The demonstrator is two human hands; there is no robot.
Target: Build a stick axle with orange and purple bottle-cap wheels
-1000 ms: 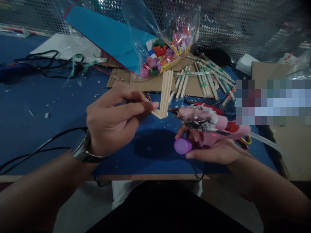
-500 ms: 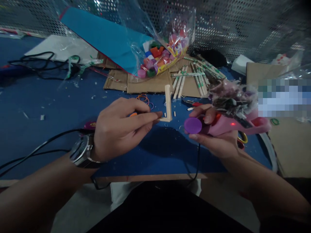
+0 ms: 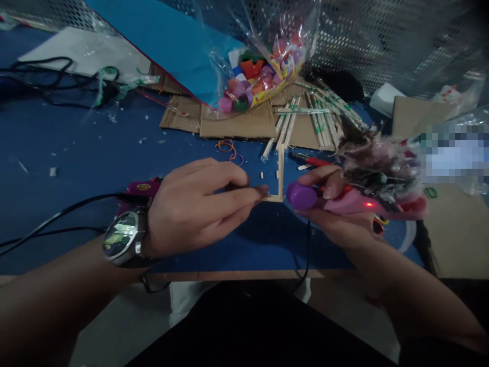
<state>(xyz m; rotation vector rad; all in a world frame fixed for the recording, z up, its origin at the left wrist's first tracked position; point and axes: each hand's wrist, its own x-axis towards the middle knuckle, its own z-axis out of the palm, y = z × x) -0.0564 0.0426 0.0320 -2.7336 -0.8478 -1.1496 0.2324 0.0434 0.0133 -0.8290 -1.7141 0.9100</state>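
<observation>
My left hand pinches one end of an L-shaped piece of glued wooden sticks, its long arm pointing up. My right hand grips a pink glue gun crusted with scraps and showing a small red light. The same hand's fingers hold a purple bottle cap. The cap sits right against the corner of the stick piece, above the blue table.
A clear bag of coloured caps lies on cardboard pieces at the back, beside several wooden sticks and blue paper. Rubber bands lie near the cardboard. Black cables cross the table's left side. A cardboard box stands right.
The stick piece has turned edge-on and come lower. My right hand has brought the purple cap and glue gun left until the cap meets the sticks' corner.
</observation>
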